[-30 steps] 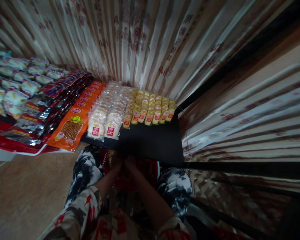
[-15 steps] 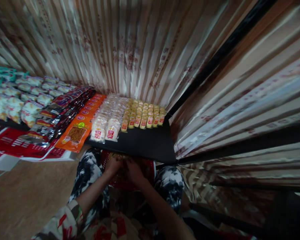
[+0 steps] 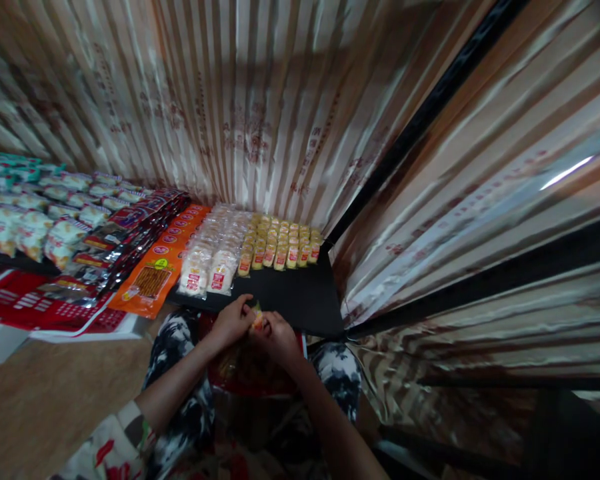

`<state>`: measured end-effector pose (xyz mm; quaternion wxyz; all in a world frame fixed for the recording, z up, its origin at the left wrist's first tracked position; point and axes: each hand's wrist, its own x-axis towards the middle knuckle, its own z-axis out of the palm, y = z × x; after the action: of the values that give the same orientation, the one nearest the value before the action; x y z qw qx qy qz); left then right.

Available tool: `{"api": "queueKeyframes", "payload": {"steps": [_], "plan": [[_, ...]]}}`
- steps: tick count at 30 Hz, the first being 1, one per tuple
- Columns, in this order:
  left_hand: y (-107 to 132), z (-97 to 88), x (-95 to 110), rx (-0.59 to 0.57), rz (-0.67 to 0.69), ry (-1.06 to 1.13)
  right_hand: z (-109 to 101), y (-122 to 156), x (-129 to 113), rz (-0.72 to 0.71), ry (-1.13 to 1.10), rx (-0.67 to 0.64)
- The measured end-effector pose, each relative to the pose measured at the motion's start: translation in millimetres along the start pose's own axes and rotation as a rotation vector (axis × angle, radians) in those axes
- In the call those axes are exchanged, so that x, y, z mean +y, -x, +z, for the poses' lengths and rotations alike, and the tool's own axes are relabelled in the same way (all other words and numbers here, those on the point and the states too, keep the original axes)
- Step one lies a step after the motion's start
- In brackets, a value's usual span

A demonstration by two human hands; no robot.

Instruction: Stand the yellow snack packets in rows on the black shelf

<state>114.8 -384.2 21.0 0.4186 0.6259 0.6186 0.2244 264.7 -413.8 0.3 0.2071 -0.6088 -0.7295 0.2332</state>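
My left hand and my right hand meet at the near edge of a black shelf board. Both are closed on a small yellow snack packet held between them. Under the hands a red bag rests on my lap. On the board behind stand rows of small yellow packets and, to their left, rows of clear bread packs.
Orange snack packs, dark red packs and white bags fill the shelf to the left. A red printed sheet hangs over the shelf's front. Striped curtains close the back and right. Brown floor lies at lower left.
My hands have risen from the red bag on my lap to the board's edge, now holding a small yellow packet. The view has tilted, so the shelf sits lower in frame.
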Motion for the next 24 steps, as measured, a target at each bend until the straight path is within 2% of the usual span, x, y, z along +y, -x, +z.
{"api": "queueKeyframes", "payload": {"steps": [5,9,16,19,24], "plan": [[-14.9,15.4,16.0,0.09,0.047,0.2,-8.8,-33.0,10.8,0.124,-0.099,0.249],[-29.2,26.5,23.0,0.112,0.092,0.272,-8.0,-62.9,17.9,0.195,-0.124,0.399],[-64.2,30.0,27.0,0.127,0.069,0.287,-1.0,-106.6,27.1,0.274,-0.063,0.475],[-77.6,31.4,28.2,0.123,0.07,0.302,2.1,-116.3,29.0,0.284,-0.152,0.489],[-92.0,35.4,27.3,0.155,0.006,0.298,10.6,-122.2,30.4,0.204,-0.382,0.508]]}}
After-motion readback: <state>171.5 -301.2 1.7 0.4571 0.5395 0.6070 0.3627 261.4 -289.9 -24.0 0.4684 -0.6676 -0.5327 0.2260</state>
